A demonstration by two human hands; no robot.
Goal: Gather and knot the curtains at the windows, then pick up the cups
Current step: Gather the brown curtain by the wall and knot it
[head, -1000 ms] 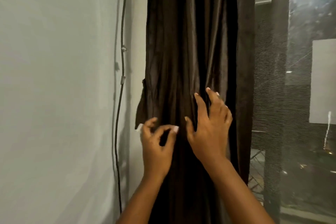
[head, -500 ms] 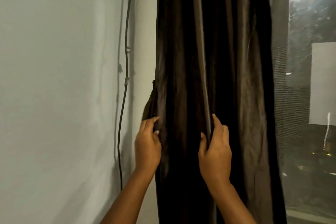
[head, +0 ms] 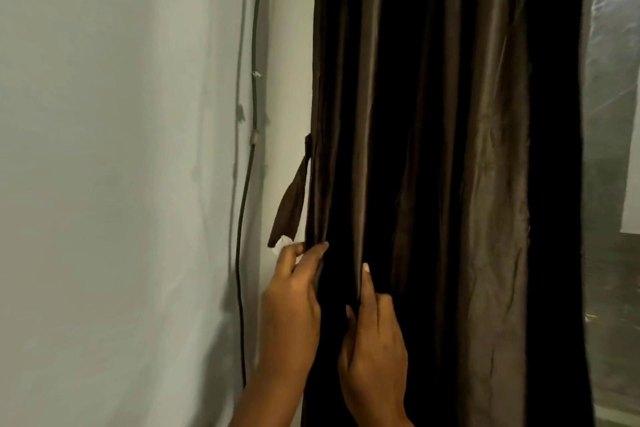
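A pale wall (head: 104,166) is filling the whole left side, and a thin dark cable (head: 254,107) is running down it from twelve o'clock toward six, pinned by a small clip about halfway.

Just right of the cable, a narrow brown fabric strap (head: 292,204) is hanging off the curtain's left edge, slanting down toward seven o'clock, with a small white tag at its lower end (too small for me to make out).

The left hand (head: 292,302) is reaching up from six o'clock, thumb and fingers curled onto the curtain's left edge just below the strap; the fingertips are pressing together on the fabric, pinching that edge fold. The white tag is sitting right at its knuckles, though I cannot tell whether they are touching.

The right hand (head: 375,354) is sitting just beside it, at about five o'clock from the left one. Its index finger is pointing straight up along a fold while the thumb is pressing in from the left, so a pleat is being pinched between them; the other fingers are curling in behind the cloth, partly hidden.

The dark brown curtain (head: 485,166) is hanging in long vertical pleats through the middle, from twelve to six, unknotted.

At three o'clock a strip of window (head: 613,114) is showing hazy and greyish.
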